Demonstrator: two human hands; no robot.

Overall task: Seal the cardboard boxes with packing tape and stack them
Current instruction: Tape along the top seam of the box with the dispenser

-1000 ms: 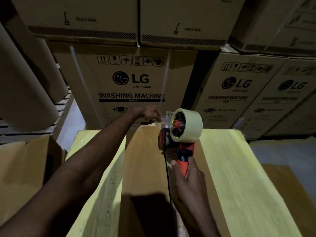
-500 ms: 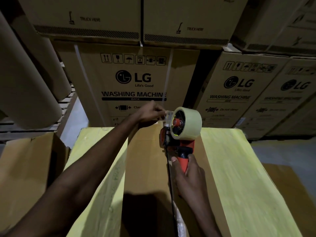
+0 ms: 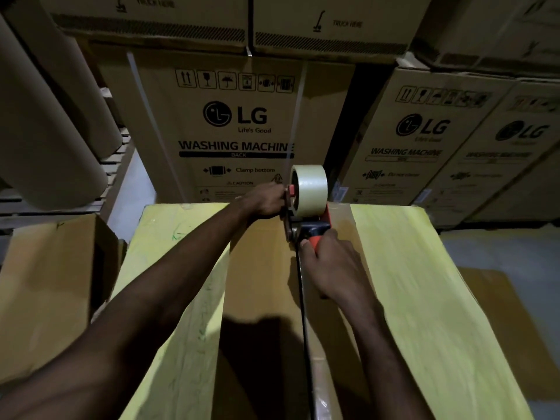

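Dispenser [image 3: 306, 216] was gripped by curled right hand [image 3: 330, 268] and left hand [image 3: 263, 200] | far box [image 3: 257, 268] edge | tape [image 3: 312, 189] judged best pressed along seam [image 3: 303, 328].

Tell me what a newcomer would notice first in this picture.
The orange tape dispenser with its pale roll sits at the far edge of the yellow-flapped box in the middle. The right grip holds its handle and the left grip holds it beside the roll. Behind it, stacked LG washing machine cartons fill the back of the view.
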